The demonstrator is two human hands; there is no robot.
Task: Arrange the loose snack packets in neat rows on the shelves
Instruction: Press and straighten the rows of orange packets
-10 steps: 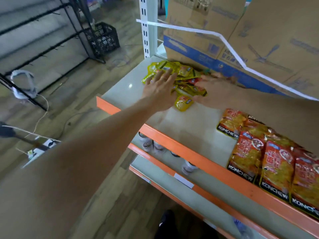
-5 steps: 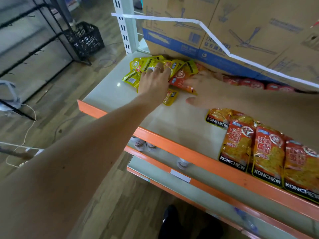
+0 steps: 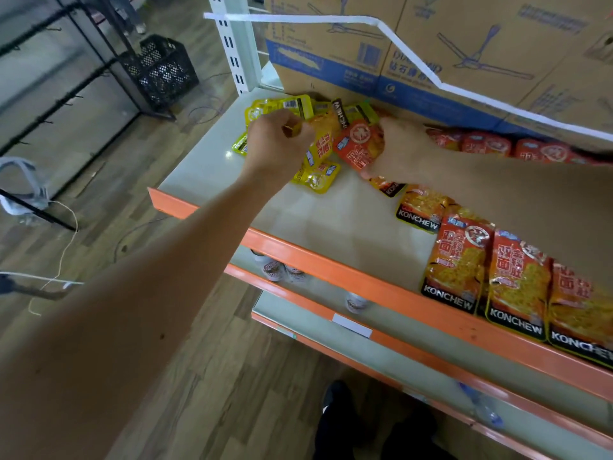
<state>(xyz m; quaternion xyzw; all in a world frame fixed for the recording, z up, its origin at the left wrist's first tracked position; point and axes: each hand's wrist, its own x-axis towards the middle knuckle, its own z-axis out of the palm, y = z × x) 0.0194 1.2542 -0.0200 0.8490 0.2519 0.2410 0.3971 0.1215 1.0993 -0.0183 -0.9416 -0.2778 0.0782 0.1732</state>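
Two hands are sorting the loose pile (image 3: 282, 106) at upper centre: left hand (image 3: 275, 147) pinching a yellow packet (image 3: 323, 141), right hand (image 3: 401, 154) clamping a red packet (image 3: 360, 144). Lifting each clear before lining it up seems wisest.

The person's forearms (image 3: 199, 260) are bare right down to the left hand (image 3: 277, 147) and right hand (image 3: 403, 151), and below they wear dark trousers (image 3: 403, 439) over black shoes (image 3: 335, 401), one edged with a sliver of white.
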